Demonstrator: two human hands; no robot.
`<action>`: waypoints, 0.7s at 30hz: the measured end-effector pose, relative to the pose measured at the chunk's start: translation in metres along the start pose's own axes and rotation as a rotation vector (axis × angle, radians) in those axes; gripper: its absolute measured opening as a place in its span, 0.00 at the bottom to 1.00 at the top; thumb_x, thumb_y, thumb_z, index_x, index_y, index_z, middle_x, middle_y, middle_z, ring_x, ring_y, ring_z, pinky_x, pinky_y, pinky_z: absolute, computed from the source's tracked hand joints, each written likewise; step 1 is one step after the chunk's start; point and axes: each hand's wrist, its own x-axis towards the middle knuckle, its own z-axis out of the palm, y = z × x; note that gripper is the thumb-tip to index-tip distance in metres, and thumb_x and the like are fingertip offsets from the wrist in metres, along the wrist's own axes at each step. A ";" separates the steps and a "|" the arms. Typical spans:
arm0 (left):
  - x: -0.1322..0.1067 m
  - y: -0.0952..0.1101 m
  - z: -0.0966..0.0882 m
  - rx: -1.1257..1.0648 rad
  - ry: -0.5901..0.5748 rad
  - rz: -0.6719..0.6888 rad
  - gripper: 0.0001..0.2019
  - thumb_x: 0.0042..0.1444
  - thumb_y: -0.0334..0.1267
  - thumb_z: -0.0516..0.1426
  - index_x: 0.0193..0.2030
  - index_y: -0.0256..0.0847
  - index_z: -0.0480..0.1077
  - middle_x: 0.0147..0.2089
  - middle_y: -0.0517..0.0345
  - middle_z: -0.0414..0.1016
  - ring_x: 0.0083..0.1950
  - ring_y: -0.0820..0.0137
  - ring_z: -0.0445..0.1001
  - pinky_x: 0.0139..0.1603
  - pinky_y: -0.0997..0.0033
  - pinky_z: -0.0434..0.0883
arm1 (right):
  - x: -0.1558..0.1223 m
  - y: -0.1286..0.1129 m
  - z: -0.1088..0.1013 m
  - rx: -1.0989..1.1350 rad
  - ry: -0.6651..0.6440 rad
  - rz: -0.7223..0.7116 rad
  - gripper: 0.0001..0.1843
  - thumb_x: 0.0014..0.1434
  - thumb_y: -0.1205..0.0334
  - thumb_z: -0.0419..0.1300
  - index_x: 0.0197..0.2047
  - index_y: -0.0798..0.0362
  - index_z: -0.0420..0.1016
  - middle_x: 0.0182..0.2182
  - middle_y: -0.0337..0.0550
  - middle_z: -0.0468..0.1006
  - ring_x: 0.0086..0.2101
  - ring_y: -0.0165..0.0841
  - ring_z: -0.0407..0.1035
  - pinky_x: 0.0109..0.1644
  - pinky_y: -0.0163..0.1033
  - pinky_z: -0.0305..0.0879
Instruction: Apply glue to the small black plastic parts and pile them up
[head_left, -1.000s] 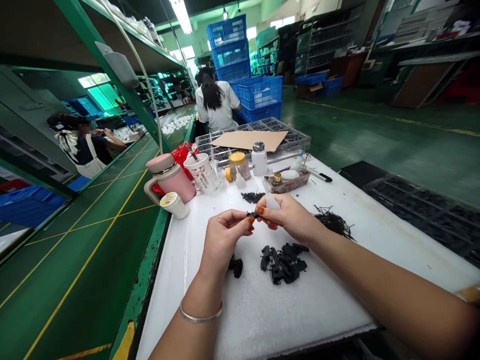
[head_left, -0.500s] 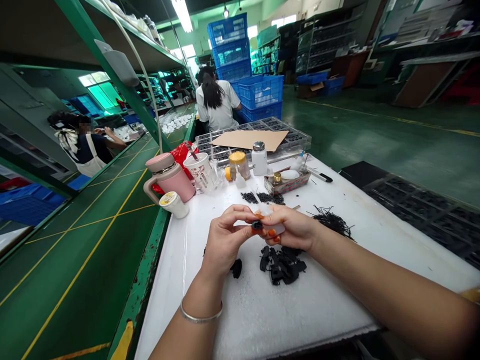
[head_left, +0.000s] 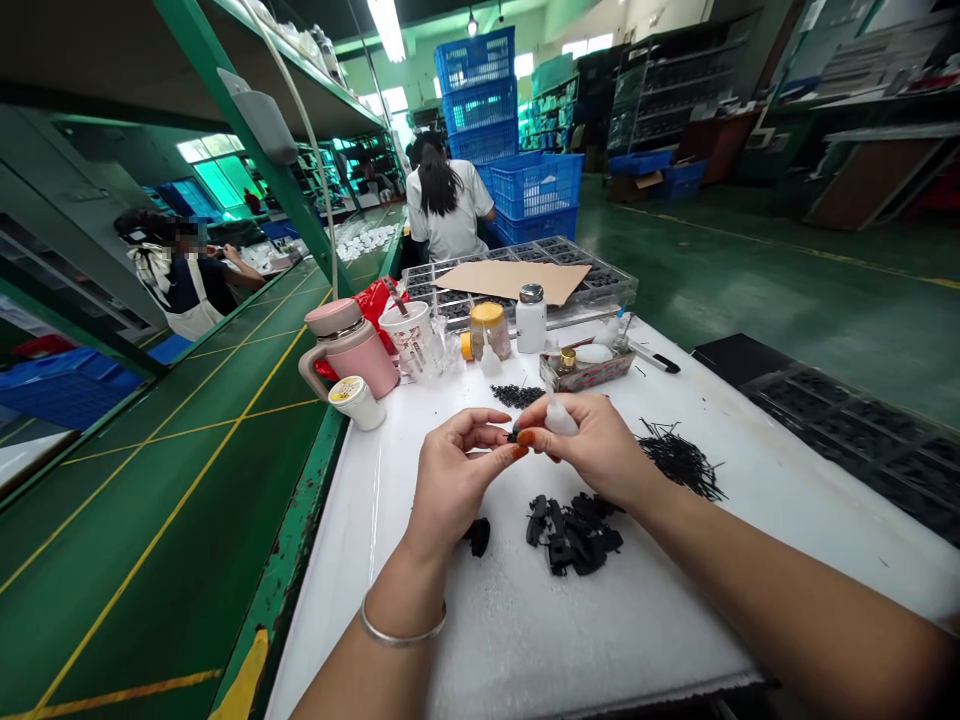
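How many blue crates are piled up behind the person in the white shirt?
5: a stack of three and a nearer stack of two. Others may be hidden.

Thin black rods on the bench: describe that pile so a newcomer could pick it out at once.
On the white-topped workbench, find the person's right hand. Just right of it lies a loose tangle of thin black rods; unlike the chunky black moulded pieces below the hands or the fine black granules farther up the bench, these are long and straight.
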 end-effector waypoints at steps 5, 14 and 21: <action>0.000 0.000 0.001 -0.062 -0.006 -0.020 0.21 0.44 0.39 0.67 0.45 0.39 0.69 0.29 0.58 0.77 0.32 0.72 0.74 0.36 0.73 0.71 | -0.002 -0.001 0.003 -0.220 0.024 -0.041 0.11 0.55 0.56 0.63 0.29 0.56 0.76 0.20 0.37 0.72 0.23 0.27 0.63 0.27 0.33 0.57; 0.001 -0.001 0.002 -0.084 -0.047 -0.071 0.24 0.43 0.38 0.68 0.47 0.39 0.68 0.29 0.57 0.77 0.33 0.69 0.76 0.40 0.67 0.72 | -0.001 -0.002 -0.007 -0.342 -0.102 -0.038 0.11 0.56 0.59 0.60 0.26 0.56 0.75 0.18 0.37 0.72 0.21 0.27 0.63 0.25 0.32 0.55; 0.005 -0.003 -0.001 -0.143 -0.043 -0.080 0.22 0.45 0.36 0.67 0.47 0.38 0.69 0.33 0.55 0.79 0.35 0.70 0.76 0.38 0.72 0.71 | -0.001 -0.003 -0.013 -0.398 -0.029 -0.124 0.11 0.57 0.61 0.60 0.25 0.55 0.74 0.20 0.38 0.74 0.22 0.27 0.64 0.26 0.33 0.55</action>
